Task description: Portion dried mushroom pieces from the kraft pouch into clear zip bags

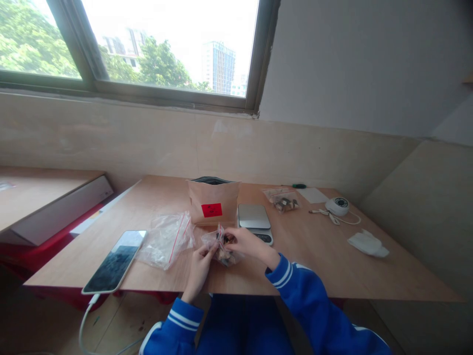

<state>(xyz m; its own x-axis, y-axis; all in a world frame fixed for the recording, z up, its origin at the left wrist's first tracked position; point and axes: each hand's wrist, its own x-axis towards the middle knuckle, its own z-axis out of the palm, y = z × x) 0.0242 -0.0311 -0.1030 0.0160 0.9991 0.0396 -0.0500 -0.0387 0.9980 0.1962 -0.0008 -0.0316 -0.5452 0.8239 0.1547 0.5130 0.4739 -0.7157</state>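
Near the table's front edge lies a clear zip bag point(226, 257) with brown, dried-looking pieces inside. My left hand point(201, 259) pinches the left side of its mouth. At the opening, my right hand point(246, 241) has its fingers closed by the dark brown pieces; what exactly they grip is hidden. Just behind stands an open kraft paper pouch point(214, 199) with a red label. A kitchen scale point(254, 217) with a silver plate sits beside the pouch, partly covered by my right hand. Left of my hands lie flat clear zip bags point(166, 239) with a red seal line.
A phone point(115, 261) with a charging cable lies at the left front. Toward the back right are another filled zip bag point(283, 199), white paper point(312, 195), a green-handled tool point(299, 186), a white dome camera point(337, 206) with cable, and a crumpled white tissue point(368, 243).
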